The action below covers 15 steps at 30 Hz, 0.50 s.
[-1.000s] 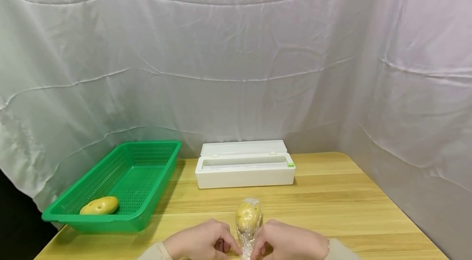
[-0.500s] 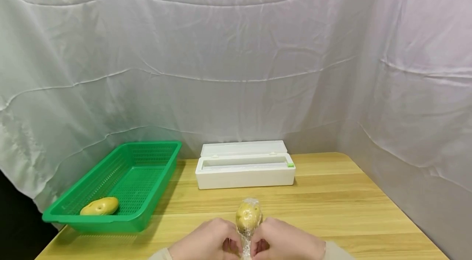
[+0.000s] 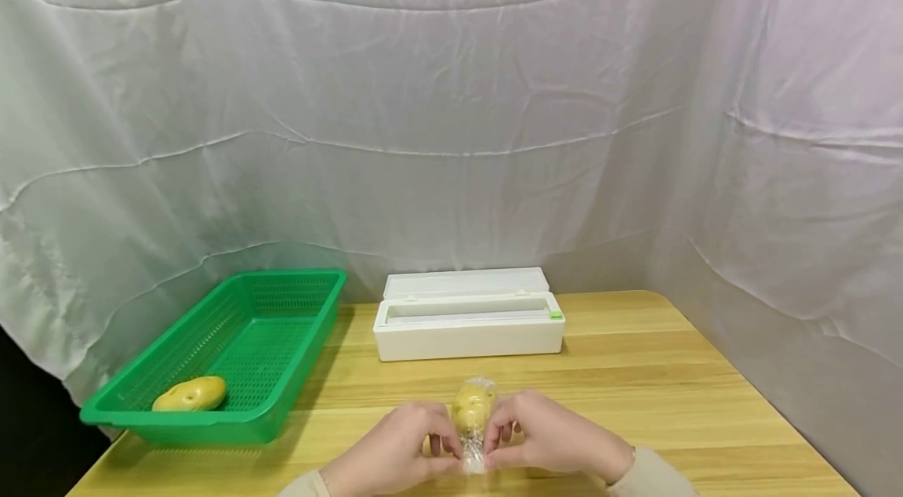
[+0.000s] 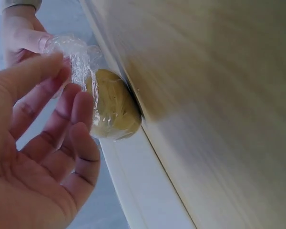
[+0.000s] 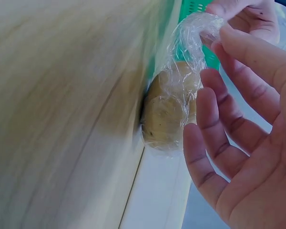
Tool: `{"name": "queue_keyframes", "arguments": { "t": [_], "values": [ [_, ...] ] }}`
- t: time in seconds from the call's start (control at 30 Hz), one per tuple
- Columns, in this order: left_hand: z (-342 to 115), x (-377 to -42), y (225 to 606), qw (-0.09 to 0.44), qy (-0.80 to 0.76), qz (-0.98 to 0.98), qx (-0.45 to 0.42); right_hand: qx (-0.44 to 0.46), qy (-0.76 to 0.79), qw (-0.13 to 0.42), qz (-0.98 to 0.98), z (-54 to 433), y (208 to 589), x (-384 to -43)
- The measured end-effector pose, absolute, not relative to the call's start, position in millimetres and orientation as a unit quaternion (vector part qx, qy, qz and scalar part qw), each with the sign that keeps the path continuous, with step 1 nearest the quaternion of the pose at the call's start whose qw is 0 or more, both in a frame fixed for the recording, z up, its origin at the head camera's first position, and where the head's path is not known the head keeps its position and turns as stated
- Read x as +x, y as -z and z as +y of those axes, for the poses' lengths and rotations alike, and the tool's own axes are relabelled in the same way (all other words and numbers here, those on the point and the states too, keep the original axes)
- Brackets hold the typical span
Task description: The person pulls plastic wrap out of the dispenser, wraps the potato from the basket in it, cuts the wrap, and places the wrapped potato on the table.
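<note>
A yellow potato wrapped in clear cling film lies on the table straight ahead of me. The film's loose end bunches up on the potato's near side. My left hand pinches one side of that end between thumb and index finger. Opposite it, my right hand pinches the other side. In the right wrist view the film curves up from the potato toward the fingertips, while the other fingers curl loosely beside it. The left wrist view shows the potato resting against the tabletop.
A green plastic basket stands at the left, with another yellow potato inside its near end. Behind the wrapped potato sits a long white box with its lid raised. Grey-white cloth hangs at the back and right.
Both hands have shifted forward, closer to the potato, carrying the film's bunched end with them. The potato has tilted slightly. Basket and box stay put.
</note>
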<state>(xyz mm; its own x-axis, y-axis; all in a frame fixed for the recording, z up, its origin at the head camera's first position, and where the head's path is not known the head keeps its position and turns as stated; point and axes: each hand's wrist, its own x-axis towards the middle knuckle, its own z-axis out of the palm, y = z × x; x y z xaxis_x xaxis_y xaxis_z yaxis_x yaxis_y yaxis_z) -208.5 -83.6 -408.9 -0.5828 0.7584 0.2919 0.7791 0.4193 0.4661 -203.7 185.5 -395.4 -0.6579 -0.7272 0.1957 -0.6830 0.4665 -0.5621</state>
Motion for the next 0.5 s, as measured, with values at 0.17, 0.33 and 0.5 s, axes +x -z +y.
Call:
{"name": "queue_keyframes", "arguments": {
  "t": [0.17,0.33,0.5],
  "values": [
    [-82.6,-212.3,406.7,0.04,0.288,-0.836,-0.465,-0.409,0.312,0.015,0.857,185.2,397.0,-205.9],
    [-79.8,-214.1,406.5,0.045,0.283,-0.837,-0.467,-0.402,0.317,-0.001,0.859,184.5,398.8,-205.8],
    [-76.5,-214.8,408.2,0.073,0.284,-0.85,-0.438,-0.381,0.308,-0.033,0.871,185.4,399.2,-204.1]
  ]
}}
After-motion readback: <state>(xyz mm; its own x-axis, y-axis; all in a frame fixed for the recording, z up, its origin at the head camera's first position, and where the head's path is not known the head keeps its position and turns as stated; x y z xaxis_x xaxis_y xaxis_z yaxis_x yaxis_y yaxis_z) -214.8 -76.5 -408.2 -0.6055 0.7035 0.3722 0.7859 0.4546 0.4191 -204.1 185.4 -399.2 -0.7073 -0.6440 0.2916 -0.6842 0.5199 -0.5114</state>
